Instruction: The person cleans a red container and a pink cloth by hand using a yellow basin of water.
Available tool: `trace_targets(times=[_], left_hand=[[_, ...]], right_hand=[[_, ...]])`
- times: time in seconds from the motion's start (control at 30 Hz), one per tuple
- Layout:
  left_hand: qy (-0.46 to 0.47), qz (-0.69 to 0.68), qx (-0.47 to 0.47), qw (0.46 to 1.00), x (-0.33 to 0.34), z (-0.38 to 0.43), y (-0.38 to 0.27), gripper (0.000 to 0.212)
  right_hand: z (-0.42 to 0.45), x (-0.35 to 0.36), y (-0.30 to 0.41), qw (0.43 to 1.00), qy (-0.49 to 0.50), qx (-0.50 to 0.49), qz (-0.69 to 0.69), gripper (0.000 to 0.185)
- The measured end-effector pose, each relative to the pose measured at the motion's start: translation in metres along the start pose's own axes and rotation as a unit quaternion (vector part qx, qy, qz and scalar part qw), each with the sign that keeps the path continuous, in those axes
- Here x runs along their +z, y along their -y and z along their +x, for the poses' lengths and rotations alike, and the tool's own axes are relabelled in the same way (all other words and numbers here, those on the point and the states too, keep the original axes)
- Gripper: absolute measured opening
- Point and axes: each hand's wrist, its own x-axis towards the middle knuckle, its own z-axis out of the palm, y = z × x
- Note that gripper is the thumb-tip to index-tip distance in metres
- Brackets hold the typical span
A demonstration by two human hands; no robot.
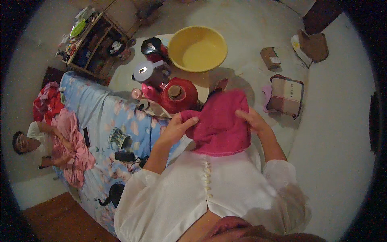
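A bright pink cloth (pixel 222 127) is spread between my hands in front of my white blouse. My left hand (pixel 183 125) pinches its left edge, the thumb lying on top. The opposite edge is gripped by my right hand (pixel 249 118), whose fingertips are partly behind the fabric. Just beyond the cloth stand a red rounded vessel with a cork-like stopper (pixel 179 95), a pitcher with a pale lid (pixel 148 72) and a red and black appliance (pixel 152 50). A large yellow plastic basin (pixel 198 50) stands beyond them.
On the left, a bed with a blue floral sheet (pixel 102 112) bears a phone (pixel 86 137), a black case (pixel 125 156) and clothes. A person (pixel 42 139) sits at its far side, handling pink fabric (pixel 74 151). A shelf (pixel 98 45), a small cardboard box (pixel 270 58) and a checked bag (pixel 285 96) lie farther off.
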Motion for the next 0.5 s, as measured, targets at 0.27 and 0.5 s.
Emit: trace_targets(times=[0.27,0.5], left_hand=[[-0.079,-0.108,0.094,0.987,-0.018,-0.016,-0.029,0.034],[-0.129,0.096,0.163,0.973,-0.034,-0.011,-0.022,0.026]], right_hand=[[-0.024,0.021,0.038,0.991,-0.032,0.006,-0.131,0.034],[-0.009,0.013,0.037,0.934,-0.025,-0.09,-0.345,0.037]])
